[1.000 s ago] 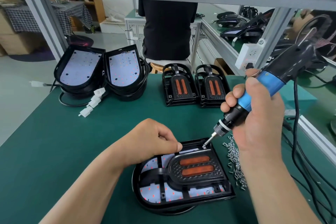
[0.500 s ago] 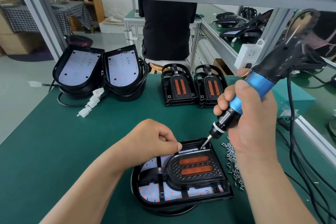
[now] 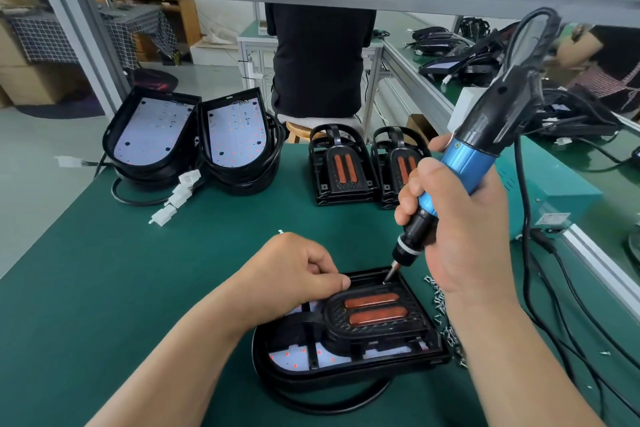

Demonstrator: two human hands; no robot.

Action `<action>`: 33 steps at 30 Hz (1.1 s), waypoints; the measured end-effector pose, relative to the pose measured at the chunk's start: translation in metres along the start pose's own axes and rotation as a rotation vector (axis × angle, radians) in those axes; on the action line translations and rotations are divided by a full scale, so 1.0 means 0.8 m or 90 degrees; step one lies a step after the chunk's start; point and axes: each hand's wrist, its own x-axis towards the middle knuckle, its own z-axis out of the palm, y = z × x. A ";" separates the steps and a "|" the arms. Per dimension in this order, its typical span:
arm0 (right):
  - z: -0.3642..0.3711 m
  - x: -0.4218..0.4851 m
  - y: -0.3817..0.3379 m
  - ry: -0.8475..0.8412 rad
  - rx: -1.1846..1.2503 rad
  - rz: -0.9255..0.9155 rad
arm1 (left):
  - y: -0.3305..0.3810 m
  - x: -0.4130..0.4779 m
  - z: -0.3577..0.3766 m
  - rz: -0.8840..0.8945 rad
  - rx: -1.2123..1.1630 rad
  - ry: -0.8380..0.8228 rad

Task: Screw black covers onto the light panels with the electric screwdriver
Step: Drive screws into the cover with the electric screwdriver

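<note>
Now inside light panel [image 3: 291,360]: black cover [image 3: 381,331].

Bright, even light leaves only faint shadows on the bench [image 3: 104,288]. Wide-angle distortion stretches the edges; the far right background is slightly blurred.

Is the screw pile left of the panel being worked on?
No, the screws lie on the green mat right of the panel.

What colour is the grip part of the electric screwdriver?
The electric screwdriver has a blue grip, held by the right hand; the head view shows it best.
</note>
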 end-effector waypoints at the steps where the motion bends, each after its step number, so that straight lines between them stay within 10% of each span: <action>1: 0.000 0.002 0.001 -0.001 -0.004 0.002 | 0.000 0.000 0.000 0.002 -0.001 -0.001; 17: -0.001 0.012 0.008 -0.153 0.047 0.011 | -0.004 0.000 0.001 0.005 0.001 -0.006; 25: -0.023 0.006 0.016 0.022 0.240 -0.013 | 0.004 -0.001 -0.010 0.007 -0.064 0.013; 33: -0.023 0.007 0.042 0.173 0.358 0.073 | 0.002 0.013 -0.024 -0.235 -0.767 0.024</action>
